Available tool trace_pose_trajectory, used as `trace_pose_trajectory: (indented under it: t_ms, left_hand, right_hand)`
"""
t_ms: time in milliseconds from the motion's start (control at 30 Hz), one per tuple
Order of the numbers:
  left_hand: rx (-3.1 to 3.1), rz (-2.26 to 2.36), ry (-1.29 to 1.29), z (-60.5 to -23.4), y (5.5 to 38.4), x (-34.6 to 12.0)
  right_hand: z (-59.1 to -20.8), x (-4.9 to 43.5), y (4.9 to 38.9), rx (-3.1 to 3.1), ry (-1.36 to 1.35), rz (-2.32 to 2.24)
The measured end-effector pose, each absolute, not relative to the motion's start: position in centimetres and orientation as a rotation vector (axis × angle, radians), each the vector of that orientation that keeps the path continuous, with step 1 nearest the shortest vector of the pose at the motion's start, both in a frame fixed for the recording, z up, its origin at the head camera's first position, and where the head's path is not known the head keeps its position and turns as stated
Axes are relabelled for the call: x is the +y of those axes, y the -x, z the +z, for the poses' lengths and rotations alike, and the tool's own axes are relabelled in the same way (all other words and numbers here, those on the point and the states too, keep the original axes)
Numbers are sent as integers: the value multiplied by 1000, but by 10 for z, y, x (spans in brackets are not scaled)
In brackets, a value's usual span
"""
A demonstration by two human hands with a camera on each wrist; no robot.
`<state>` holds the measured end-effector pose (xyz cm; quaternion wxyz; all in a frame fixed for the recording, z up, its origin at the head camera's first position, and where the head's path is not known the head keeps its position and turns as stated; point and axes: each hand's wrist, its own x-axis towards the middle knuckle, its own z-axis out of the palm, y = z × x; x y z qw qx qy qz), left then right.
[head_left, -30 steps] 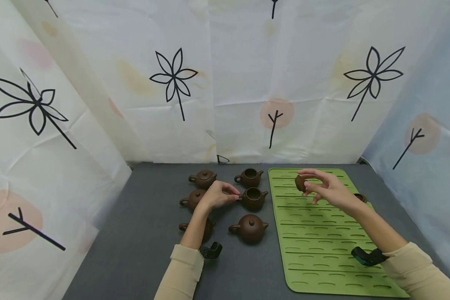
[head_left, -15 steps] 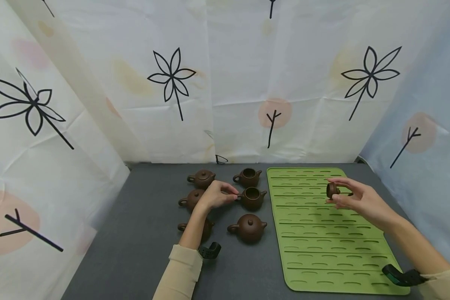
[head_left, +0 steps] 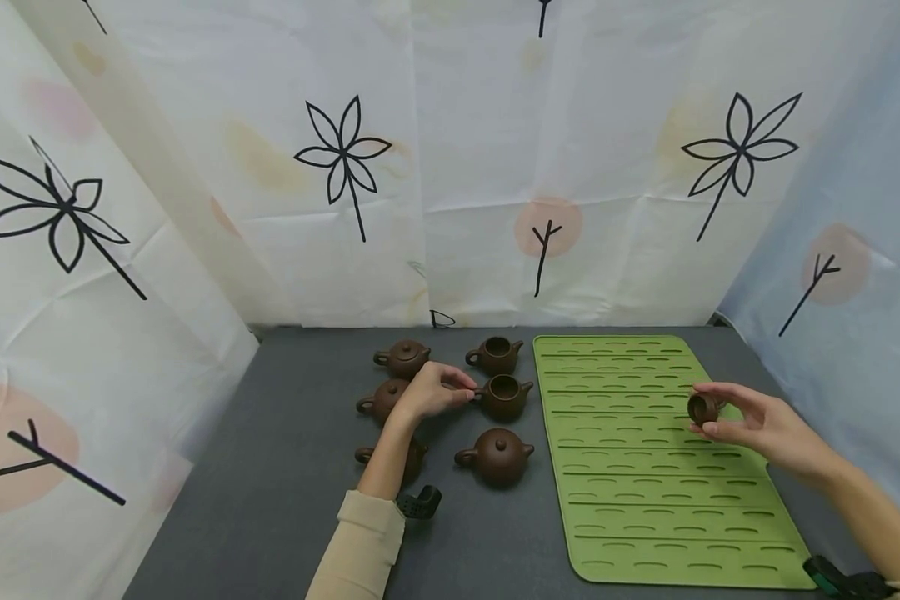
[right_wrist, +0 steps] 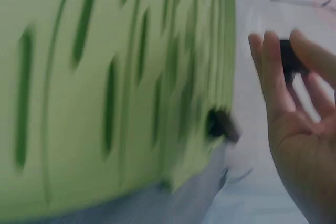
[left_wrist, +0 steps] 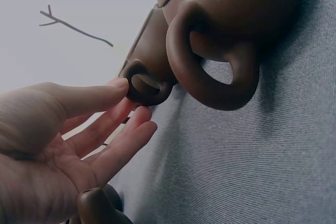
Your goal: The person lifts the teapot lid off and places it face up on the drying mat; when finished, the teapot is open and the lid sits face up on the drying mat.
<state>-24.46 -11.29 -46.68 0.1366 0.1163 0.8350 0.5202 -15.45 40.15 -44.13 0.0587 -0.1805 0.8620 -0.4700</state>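
Note:
In the head view my left hand (head_left: 435,393) pinches the handle of an open-topped brown teapot (head_left: 506,398). The left wrist view shows thumb and fingers at that small looped handle (left_wrist: 149,95). My right hand (head_left: 776,427) holds a small brown teapot lid (head_left: 702,408) between thumb and fingers, above the right side of the green mat (head_left: 645,500). Its hollow underside faces left. The right wrist view, blurred, has the same lid (right_wrist: 292,60) as a dark shape among the fingers.
Behind the gripped pot stands another lidless teapot (head_left: 496,356); in front is a lidded one (head_left: 500,458). Lidded teapots (head_left: 405,358) line the left, partly behind my forearm. A small brown piece (right_wrist: 223,124) lies at the mat's edge. Patterned cloth (head_left: 465,167) encloses the grey table (head_left: 270,467).
My right hand has moved right and toward me with the lid, which has turned so its hollow side shows. The left hand stays at the teapot handle.

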Motion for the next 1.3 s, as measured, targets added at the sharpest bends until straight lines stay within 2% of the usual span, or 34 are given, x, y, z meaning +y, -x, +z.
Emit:
trace_pose_trajectory:
  t_ms: [400, 700, 1000, 1300]
  left_hand:
    - [2432, 1481, -329, -463, 243, -112]
    - [2461, 1451, -320, -462, 243, -111]
    - [2454, 1467, -347, -463, 241, -113]
    - [2492, 1435, -315, -455, 233, -119]
  right_hand:
    - [-471, 447, 152, 2688, 274, -1190]
    - [-484, 454, 152, 2564, 361, -1419]
    - [-482, 446, 149, 2670, 413, -1339]
    - [-467, 450, 146, 2710, 354, -1291]
